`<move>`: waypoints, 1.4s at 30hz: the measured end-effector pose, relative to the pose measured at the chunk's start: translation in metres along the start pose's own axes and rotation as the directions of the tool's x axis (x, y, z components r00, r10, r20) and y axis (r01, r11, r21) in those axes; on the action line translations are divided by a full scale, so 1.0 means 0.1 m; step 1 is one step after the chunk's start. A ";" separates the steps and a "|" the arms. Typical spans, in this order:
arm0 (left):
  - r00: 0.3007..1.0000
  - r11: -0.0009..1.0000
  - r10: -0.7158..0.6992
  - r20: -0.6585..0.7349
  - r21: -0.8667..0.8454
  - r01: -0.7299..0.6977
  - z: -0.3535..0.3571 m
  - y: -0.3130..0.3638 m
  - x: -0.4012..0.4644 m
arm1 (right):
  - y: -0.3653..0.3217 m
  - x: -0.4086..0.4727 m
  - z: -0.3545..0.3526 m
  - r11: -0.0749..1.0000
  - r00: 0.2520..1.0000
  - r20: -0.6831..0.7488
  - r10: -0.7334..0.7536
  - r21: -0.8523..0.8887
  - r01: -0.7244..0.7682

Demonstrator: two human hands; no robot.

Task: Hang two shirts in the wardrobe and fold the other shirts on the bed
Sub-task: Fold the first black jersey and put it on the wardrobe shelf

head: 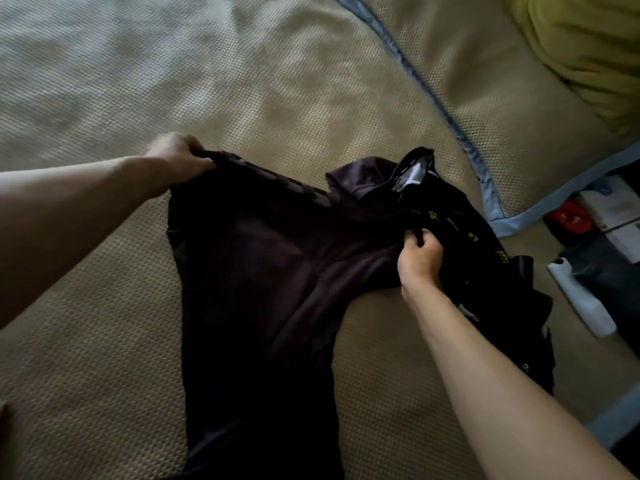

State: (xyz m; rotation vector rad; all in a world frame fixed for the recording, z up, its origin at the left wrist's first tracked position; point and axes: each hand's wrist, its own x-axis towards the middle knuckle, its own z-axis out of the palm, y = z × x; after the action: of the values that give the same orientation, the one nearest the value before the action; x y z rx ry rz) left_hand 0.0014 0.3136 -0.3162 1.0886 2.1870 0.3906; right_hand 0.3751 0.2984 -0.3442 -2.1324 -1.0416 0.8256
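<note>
Left hand (180, 157) closed tight on the far left corner of the dark shirt (263, 271), fingers curled over a gathered edge, likely a shoulder or sleeve seam, lifted a little off the bed (104, 341). Right hand (420, 254) likewise clenched, bunching cloth at the shirt's right side, just beside a second black garment with yellow-green marks (485, 244) heaped against it; hard to tell whether that grip takes in only the one shirt or catches some of the other. Between the two fists, fabric pulled fairly taut, then falling away toward the camera in one long loose panel across the woven bed cover. Collar with a pale label (412, 174) standing up beyond the right hand.

Judged by the drape: thin, light, limp, probably a smooth sports knit, prone to sliding over itself and losing a crease. No stiffness to rely on, so best held at both shoulder seams, shaken flat, then laid face down and pressed by palm before each fold. Worth separating from the black heap first to avoid dragging it along.

Farther out: a pillow with blue piping (519, 109), a yellow blanket (588, 46), and boxes on the floor (609, 209) past the bed's edge
</note>
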 end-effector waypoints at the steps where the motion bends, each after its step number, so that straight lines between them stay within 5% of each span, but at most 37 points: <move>1: 0.996 0.996 -0.087 0.001 0.020 0.087 0.00 -0.02 0.01 | 0.03 0.01 0.01 0.998 0.999 0.008 0.044 -0.045 -0.044; 5: 0.958 0.927 -0.273 0.087 -0.242 0.286 -0.04 -0.06 0.02 | 0.11 0.01 -0.01 0.976 0.991 0.008 0.136 -0.171 -0.132; 7: 0.965 0.903 -0.225 0.135 -0.343 0.259 -0.01 -0.10 0.04 | 0.15 0.03 -0.03 0.960 0.985 0.011 0.173 -0.224 -0.166; 10: 0.985 0.895 -0.171 -0.006 -0.419 0.153 0.09 -0.21 0.10 | 0.17 0.04 -0.05 0.957 0.979 0.043 0.200 -0.221 -0.186; 13: 0.969 0.950 -0.155 -0.190 -0.297 0.093 0.12 -0.29 -0.11 | 0.19 -0.01 -0.09 0.983 0.988 0.066 0.141 -0.127 -0.132; 16: 0.959 0.998 0.066 -0.275 0.014 -0.065 0.15 -0.46 -0.68 | 0.23 -0.26 -0.26 0.971 0.998 0.054 0.040 -0.237 -0.026; 18: 0.976 0.988 0.154 -0.157 0.011 -0.154 0.20 -0.64 -1.25 | 0.30 -0.51 -0.37 0.968 0.997 0.071 0.030 -0.249 -0.011; 21: 0.957 0.970 0.237 0.169 0.020 -0.244 0.32 -0.88 -2.17 | 0.50 -0.98 -0.48 0.969 0.946 0.278 0.166 -0.223 -0.105; 24: 0.855 0.938 0.186 0.484 0.170 -0.301 0.40 -1.18 -2.94 | 0.82 -1.41 -0.54 0.930 0.805 0.540 0.244 -0.365 -0.037; 27: 0.766 0.777 0.111 0.633 0.425 -0.464 0.50 -1.62 -3.53 | 0.98 -1.88 -0.69 0.859 0.649 0.702 0.294 -0.492 0.143; 30: 0.797 0.828 0.181 0.576 0.348 -0.440 0.51 -1.90 -3.94 | 1.26 -2.23 -0.90 0.829 0.577 0.741 0.343 -0.528 0.185; 33: 0.856 0.853 0.349 0.381 0.250 -0.459 0.47 -1.69 -4.37 | 1.53 -2.49 -1.19 0.906 0.571 0.740 0.356 -0.423 -0.016; 38: 0.882 0.806 0.396 0.255 0.365 -0.467 0.62 -1.13 -5.13 | 1.87 -2.91 -1.64 0.961 0.681 0.682 0.266 -0.245 -0.131; 42: 0.831 0.735 0.488 0.267 0.388 -0.556 1.04 -0.82 -5.51 | 2.02 -3.06 -1.78 0.938 0.745 0.613 0.263 -0.343 -0.048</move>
State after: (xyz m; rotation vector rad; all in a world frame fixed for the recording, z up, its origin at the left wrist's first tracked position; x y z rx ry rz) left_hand 0.2647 -0.1753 -0.2027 1.9494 1.8423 0.0192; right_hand 0.4465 -0.1006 -0.3063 -2.2541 -1.4184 1.6771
